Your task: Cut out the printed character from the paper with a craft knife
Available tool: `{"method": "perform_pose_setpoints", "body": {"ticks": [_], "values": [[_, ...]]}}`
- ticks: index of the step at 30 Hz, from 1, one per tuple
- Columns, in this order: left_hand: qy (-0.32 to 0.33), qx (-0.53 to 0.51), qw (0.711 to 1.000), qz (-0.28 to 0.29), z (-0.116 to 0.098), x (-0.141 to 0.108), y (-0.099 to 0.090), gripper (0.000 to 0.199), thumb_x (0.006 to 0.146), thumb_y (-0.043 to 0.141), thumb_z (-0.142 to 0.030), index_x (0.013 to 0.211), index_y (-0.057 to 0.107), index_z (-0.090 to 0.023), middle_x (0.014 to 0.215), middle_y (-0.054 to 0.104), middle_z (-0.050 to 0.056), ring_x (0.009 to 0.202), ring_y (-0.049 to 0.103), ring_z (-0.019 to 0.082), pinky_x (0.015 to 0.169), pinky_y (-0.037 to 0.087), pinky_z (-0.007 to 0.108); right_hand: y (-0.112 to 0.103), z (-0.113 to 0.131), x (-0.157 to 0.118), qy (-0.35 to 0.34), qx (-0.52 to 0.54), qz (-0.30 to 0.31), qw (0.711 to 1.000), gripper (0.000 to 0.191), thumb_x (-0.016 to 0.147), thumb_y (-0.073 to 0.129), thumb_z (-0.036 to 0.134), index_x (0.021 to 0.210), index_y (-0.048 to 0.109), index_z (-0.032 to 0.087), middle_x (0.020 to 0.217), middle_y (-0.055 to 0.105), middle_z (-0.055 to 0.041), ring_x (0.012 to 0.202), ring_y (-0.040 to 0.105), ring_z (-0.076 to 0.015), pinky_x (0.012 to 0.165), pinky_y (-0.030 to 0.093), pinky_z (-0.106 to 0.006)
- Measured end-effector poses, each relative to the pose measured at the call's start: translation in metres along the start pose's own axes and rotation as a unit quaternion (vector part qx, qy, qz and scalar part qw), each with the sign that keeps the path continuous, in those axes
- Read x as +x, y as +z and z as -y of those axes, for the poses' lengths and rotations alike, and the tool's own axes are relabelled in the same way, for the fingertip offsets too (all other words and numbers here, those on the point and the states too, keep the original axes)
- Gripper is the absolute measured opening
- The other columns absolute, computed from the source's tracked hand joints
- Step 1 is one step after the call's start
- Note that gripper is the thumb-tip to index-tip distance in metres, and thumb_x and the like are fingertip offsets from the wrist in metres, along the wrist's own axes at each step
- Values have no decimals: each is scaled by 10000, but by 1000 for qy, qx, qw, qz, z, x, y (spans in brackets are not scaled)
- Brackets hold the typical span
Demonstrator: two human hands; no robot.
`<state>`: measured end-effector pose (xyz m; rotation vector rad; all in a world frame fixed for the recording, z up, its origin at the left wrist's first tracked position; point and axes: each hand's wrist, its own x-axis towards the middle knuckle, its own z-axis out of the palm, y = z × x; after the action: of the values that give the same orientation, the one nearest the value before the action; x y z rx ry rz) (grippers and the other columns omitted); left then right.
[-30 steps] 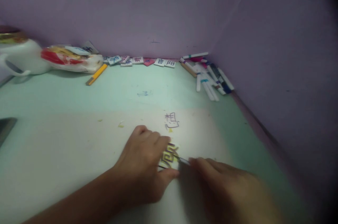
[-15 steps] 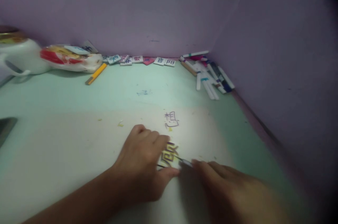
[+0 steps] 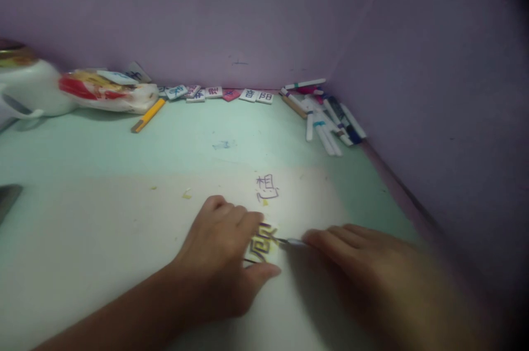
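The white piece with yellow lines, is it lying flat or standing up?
Lying flat, it seems: the white piece shows its lined face upward, between thumb and fingers of the left hand.

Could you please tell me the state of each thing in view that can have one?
Left hand: curled, gripping the tile
Lettered tile: held, partly covered
Right hand: closed on the tool
Thin-tipped tool: pointing at the tile
Markers: loosely piled
White mug: upright, contents hidden
Plastic packet: lying down
Yellow stick: lying flat

Count: 1 carved piece (image 3: pixel 261 246), 1 slim tool (image 3: pixel 294 241), 1 mug (image 3: pixel 43 86), 1 yellow stick (image 3: pixel 149 115) — lettered tiles (image 3: pixel 214 92), at least 7; markers (image 3: pixel 324 139), at least 8 — overlapping.
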<state>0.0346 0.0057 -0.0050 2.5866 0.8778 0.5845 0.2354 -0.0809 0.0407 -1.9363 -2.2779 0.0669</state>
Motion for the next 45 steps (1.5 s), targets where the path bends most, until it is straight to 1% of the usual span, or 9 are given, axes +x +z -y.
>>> {"method": "perform_pose_setpoints", "body": {"ticks": [3, 6, 19, 24, 32, 34, 39, 42, 45], "values": [[-3, -8, 1000, 0, 0, 0, -1, 335, 692, 759, -344, 905, 611, -132, 783, 629, 51, 720, 552, 245, 840, 347, 461, -1, -2, 1, -38, 12, 16, 999, 297, 732, 513, 48, 877, 672, 253, 737, 730, -14, 688, 691, -189, 626, 523, -259], [1, -14, 1000, -3, 0, 0, -2, 322, 695, 751, -344, 889, 611, -128, 770, 625, 53, 705, 542, 241, 823, 350, 456, 0, -2, -1, -42, 20, 10, 999, 305, 763, 520, 60, 940, 678, 250, 765, 730, -23, 704, 683, -192, 641, 523, -270], [-4, -14, 1000, 10, 1, 0, 0, 298, 722, 711, -364, 892, 580, -157, 788, 621, 46, 721, 530, 231, 837, 348, 453, 5, 2, -2, -30, 18, 4, 999, 288, 736, 521, 39, 867, 678, 241, 737, 727, -23, 686, 681, -191, 642, 528, -266], [-3, -18, 1000, 12, 1, 0, -1, 278, 724, 700, -347, 885, 575, -158, 779, 612, 50, 715, 522, 232, 829, 350, 453, 3, 6, -1, -14, 19, 21, 1000, 315, 744, 515, 38, 900, 690, 247, 760, 741, -31, 676, 688, -196, 606, 531, -257], [-6, -24, 999, 24, 1, 0, -1, 256, 722, 693, -328, 870, 582, -152, 786, 613, 59, 726, 528, 236, 839, 350, 461, 8, 17, -2, -29, -24, -17, 999, 328, 625, 487, 13, 781, 682, 225, 695, 742, -30, 541, 683, -208, 455, 491, -262], [-2, -23, 1000, 20, 1, 0, -1, 258, 725, 693, -329, 875, 583, -149, 783, 613, 58, 722, 526, 235, 835, 352, 459, 7, 16, 3, -12, -6, 6, 1000, 305, 637, 477, 23, 742, 676, 230, 663, 734, -25, 522, 683, -213, 434, 474, -264], [1, -26, 1000, 9, 1, 0, -1, 271, 728, 702, -356, 858, 575, -155, 772, 608, 52, 710, 511, 227, 826, 357, 450, 1, 9, 19, 73, 104, 146, 981, 252, 658, 511, 76, 727, 686, 245, 714, 759, -21, 593, 702, -195, 512, 479, -235], [-4, -27, 1000, 10, 1, 0, -1, 272, 727, 699, -364, 862, 571, -165, 769, 612, 45, 706, 516, 224, 831, 357, 452, 0, 7, 21, 75, 116, 163, 977, 242, 658, 505, 70, 709, 671, 239, 720, 753, -21, 583, 680, -179, 513, 462, -229], [-5, -21, 1000, 9, 1, 0, -1, 270, 731, 692, -362, 876, 568, -171, 778, 620, 45, 710, 528, 228, 832, 354, 454, 2, 8, 13, 49, 89, 127, 987, 223, 669, 502, 53, 704, 637, 227, 689, 718, -24, 545, 637, -164, 470, 424, -217]]}}
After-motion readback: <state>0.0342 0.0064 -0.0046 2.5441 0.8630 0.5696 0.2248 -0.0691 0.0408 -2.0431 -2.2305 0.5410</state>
